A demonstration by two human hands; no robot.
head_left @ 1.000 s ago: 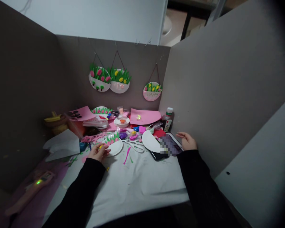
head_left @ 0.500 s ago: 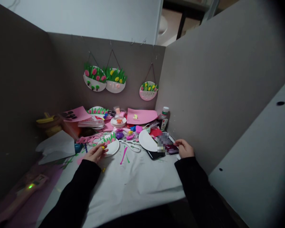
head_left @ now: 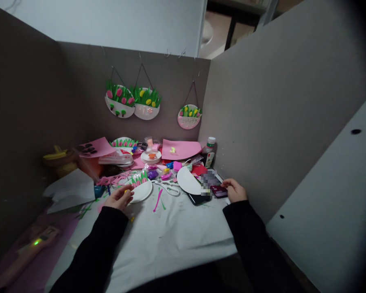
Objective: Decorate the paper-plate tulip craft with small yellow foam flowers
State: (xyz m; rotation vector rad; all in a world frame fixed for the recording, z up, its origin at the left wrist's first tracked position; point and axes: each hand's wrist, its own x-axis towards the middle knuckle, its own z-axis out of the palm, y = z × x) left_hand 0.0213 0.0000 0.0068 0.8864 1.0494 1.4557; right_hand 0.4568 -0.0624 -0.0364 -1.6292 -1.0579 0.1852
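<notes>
My left hand (head_left: 118,197) rests on the white sheet beside a half paper plate (head_left: 140,190) trimmed with green grass and pink tulips. Its fingers pinch a small yellow bit (head_left: 125,191). My right hand (head_left: 235,191) lies at the right edge of a phone (head_left: 207,190), fingers curled against its screen. White scissors (head_left: 170,186) and a plain white paper plate (head_left: 187,181) lie between the two hands. Both arms wear black sleeves.
Grey cardboard walls enclose the desk; three tulip plate crafts (head_left: 131,101) hang on the back wall. Pink paper (head_left: 180,148), clay bits, a small dish (head_left: 151,156) and a bottle (head_left: 210,152) crowd the back. A glue gun with a green light (head_left: 33,244) lies at left.
My right hand has drawn back from the phone's far edge to its near right side and curled. The left hand stays by the tulip plate. The camera has turned slightly.
</notes>
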